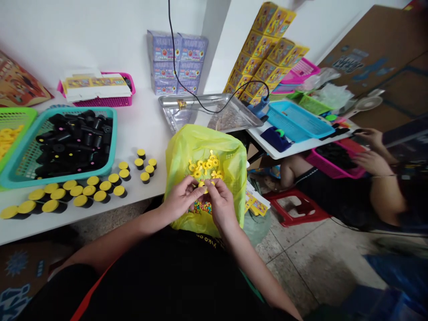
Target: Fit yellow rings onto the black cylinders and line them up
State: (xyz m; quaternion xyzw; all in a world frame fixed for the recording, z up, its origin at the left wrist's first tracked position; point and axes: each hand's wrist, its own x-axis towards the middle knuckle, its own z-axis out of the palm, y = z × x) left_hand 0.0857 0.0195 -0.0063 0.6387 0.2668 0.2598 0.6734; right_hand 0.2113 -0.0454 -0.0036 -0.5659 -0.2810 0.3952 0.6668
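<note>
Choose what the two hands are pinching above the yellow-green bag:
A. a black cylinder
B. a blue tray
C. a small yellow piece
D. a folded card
C: the left hand and right hand meet with a small yellow piece between their fingers, above the yellow-green bag.

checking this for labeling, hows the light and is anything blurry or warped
Head view: light is bright and even, with soft shadows beneath the yellow-capped black containers; glare sits on the steel tray; the left hand and right hand look sharp; the blue object at lower right is blurred; wide-angle distortion bends the white table edge.
</note>
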